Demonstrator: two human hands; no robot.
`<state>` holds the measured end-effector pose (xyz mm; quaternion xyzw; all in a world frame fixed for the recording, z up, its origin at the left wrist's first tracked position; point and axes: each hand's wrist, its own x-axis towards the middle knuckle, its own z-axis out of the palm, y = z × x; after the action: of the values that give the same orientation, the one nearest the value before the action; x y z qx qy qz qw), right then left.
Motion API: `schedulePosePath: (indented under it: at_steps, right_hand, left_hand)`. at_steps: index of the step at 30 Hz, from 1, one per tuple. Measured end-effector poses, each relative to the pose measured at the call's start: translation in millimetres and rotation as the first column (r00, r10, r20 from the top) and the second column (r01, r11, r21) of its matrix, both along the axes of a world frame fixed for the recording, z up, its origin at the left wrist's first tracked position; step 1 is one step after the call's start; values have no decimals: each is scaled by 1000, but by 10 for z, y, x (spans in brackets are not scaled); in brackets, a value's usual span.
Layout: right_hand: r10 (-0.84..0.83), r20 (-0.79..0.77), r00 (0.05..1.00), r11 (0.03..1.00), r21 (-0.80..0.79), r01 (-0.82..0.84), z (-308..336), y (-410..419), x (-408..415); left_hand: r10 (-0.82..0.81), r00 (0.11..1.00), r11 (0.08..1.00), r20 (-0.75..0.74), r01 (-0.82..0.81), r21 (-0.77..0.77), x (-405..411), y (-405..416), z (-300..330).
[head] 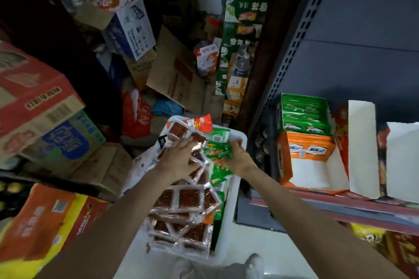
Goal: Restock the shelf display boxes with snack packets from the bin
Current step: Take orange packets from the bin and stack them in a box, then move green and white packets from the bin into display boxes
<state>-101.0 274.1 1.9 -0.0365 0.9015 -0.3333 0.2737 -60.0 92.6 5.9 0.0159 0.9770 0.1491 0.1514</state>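
Observation:
A white bin (229, 217) on the floor holds several clear packets of red-brown snack (188, 199) and green packets (217, 174). My left hand (181, 156) lies over the clear packets near the bin's far end, fingers spread on them. My right hand (238, 156) grips a green packet (218, 150) at the bin's right side. On the shelf to the right stand an orange display box (306, 158), partly filled with orange packets, and a green display box (306, 115) full of green packets.
White display boxes (362, 147) stand further right on the shelf (340, 206). Stacked cardboard cartons (40, 106) crowd the left side. Flattened cardboard (176, 75) and green crates (242, 29) fill the aisle beyond. My shoe (255, 265) is on the pale floor below the bin.

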Motion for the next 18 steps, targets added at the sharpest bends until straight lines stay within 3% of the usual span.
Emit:
schedulePosePath:
  at_steps: [4, 10, 18]
  right_hand:
    - [-180, -15, 984, 975, 133, 180, -126, -111, 58]
    - [-474, -84, 876, 873, 82, 480, -109, -64, 158]
    - [-371, -311, 875, 908, 75, 412, -31, -210, 204]
  left_hand:
    - [-124, 965, 992, 233, 127, 1, -52, -208, -162]
    - [-150, 968, 988, 199, 140, 63, 30, -318, -400]
    - [-141, 968, 990, 210, 131, 61, 35, -300, -357]
